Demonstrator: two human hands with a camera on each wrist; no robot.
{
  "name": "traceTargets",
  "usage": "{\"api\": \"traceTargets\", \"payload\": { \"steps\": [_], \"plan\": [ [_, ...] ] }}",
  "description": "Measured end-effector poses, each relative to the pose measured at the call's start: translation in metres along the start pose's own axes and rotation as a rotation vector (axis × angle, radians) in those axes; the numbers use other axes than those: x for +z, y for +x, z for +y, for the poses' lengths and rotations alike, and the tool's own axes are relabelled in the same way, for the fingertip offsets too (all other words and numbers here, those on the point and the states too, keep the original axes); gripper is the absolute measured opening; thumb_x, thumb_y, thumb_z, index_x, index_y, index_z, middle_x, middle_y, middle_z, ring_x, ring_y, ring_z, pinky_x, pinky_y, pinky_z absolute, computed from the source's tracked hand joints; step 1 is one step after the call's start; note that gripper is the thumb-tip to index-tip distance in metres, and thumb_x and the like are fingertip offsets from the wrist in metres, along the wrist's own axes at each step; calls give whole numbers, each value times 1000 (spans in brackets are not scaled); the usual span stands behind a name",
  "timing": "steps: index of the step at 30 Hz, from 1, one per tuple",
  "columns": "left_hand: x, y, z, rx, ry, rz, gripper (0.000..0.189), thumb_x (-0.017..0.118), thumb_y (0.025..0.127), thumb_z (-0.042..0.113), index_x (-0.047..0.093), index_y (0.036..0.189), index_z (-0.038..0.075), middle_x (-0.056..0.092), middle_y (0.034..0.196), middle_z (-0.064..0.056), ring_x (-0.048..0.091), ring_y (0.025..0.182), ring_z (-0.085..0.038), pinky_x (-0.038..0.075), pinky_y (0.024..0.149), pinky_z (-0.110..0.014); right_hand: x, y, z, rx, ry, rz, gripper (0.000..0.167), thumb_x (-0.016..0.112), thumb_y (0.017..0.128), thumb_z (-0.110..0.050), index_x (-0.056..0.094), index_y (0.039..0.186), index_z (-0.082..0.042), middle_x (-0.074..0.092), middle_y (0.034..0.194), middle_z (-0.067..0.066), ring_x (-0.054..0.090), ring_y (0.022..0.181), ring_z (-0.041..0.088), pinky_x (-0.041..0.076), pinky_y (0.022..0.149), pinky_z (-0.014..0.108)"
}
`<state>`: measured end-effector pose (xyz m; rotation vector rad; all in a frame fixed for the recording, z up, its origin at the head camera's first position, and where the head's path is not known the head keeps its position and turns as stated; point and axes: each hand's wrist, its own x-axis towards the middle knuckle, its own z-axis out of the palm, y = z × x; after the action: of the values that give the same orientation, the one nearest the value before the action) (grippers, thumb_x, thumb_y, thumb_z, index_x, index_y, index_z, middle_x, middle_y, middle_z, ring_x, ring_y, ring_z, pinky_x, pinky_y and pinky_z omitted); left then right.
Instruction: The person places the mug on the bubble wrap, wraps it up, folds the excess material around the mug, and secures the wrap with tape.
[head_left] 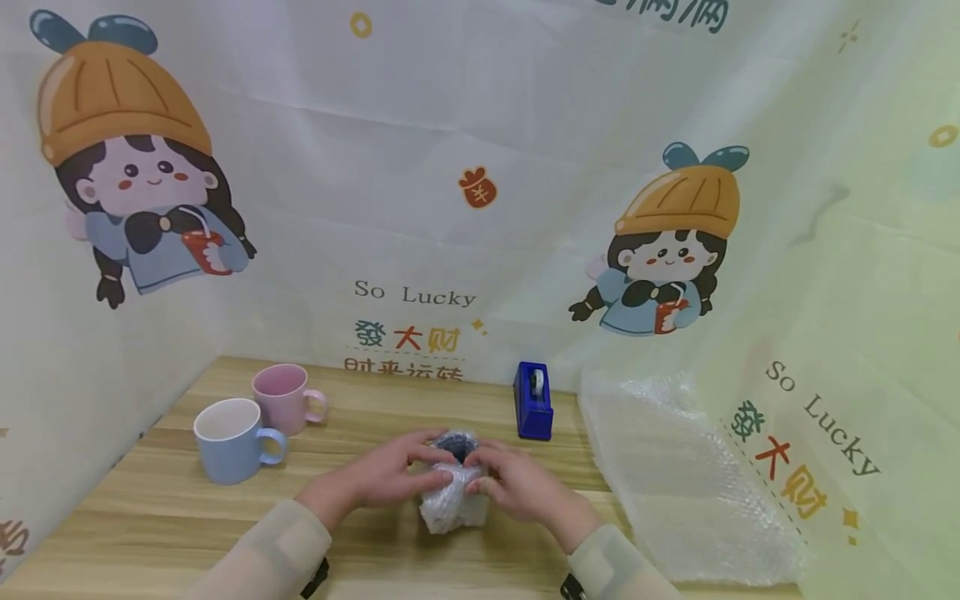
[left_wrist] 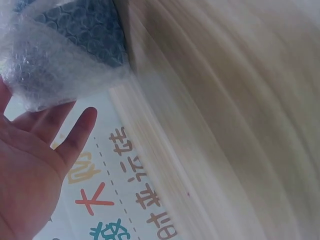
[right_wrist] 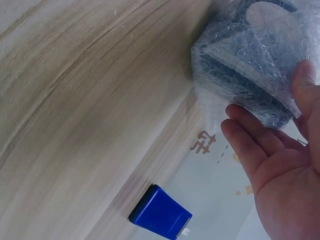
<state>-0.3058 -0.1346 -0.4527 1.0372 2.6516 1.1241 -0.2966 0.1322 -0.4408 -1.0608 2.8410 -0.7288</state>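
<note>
Between the two hands is a dark blue-grey, cup-shaped thing in bubble wrap (head_left: 453, 504), with a round dark opening at its top in the head view. My left hand (head_left: 382, 471) holds it from the left, thumb across the near side and fingers behind. From the right, my right hand (head_left: 525, 483) grips the folded wrap near the top. In the right wrist view, the right thumb (right_wrist: 305, 85) lies on a wrap flap while the fingers reach behind. The left wrist view shows the left fingers (left_wrist: 77, 130) spread beside the lower edge of the wrap (left_wrist: 45, 75).
A light blue mug (head_left: 228, 454) and a pink mug (head_left: 277, 408) stand at the left of the wooden table (head_left: 360, 400). Behind the hands sits a blue tape dispenser (head_left: 534, 408). Flat bubble wrap sheeting (head_left: 690, 492) lies on the right, along the printed cloth wall (head_left: 525, 275).
</note>
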Motion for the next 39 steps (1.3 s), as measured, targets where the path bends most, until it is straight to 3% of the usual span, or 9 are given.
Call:
{"api": "traceTargets", "payload": {
  "steps": [4,7,11,17,25,33,36,39],
  "plan": [
    [2,-1,1,-3,-7,17,46,66,109,44,76,138,11,48,167,-28,50,150,-55,41,122,-75,2,0,2,-16,10,10,24,69,106,-35,70,120,-16,70,125,1,69,112,18,61,101,39],
    [2,-1,1,-7,-10,22,45,67,108,44,76,138,11,48,167,-28,50,150,-55,41,121,-74,4,-1,2,-32,19,33,23,70,106,-35,70,119,-15,69,119,-1,68,108,15,60,98,36],
    [1,-1,3,-28,-4,19,45,69,107,45,77,137,13,45,168,-30,49,149,-57,44,119,-75,5,-2,2,-36,17,63,25,72,105,-34,70,119,-14,72,122,1,71,112,19,62,100,38],
    [-4,2,6,-14,37,-3,47,67,108,45,75,140,12,57,156,-31,56,142,-53,48,116,-73,7,-2,2,10,36,96,28,75,103,-36,71,119,-13,73,125,4,74,116,26,64,101,41],
    [-2,2,2,-52,21,-11,55,73,103,49,73,142,10,55,160,-30,58,144,-51,51,117,-68,9,-3,1,52,39,111,33,77,101,-41,73,120,-15,73,129,5,74,115,27,64,100,43],
    [-1,4,3,-33,34,12,49,74,103,45,76,137,10,59,157,-31,64,138,-49,54,114,-65,3,-4,8,61,204,15,37,76,103,-41,71,131,-17,69,140,7,73,123,34,63,105,48],
    [-1,4,3,-34,25,16,49,74,103,45,76,138,10,59,156,-31,66,135,-46,55,112,-63,-6,0,17,39,252,-7,41,77,104,-36,71,139,-15,68,145,12,75,122,35,65,102,43],
    [0,3,2,-44,10,13,50,74,103,46,75,139,10,58,157,-31,66,134,-46,55,113,-64,-19,5,29,62,265,52,38,72,108,-31,72,140,-11,73,138,13,76,109,27,65,92,35]
  ]
}}
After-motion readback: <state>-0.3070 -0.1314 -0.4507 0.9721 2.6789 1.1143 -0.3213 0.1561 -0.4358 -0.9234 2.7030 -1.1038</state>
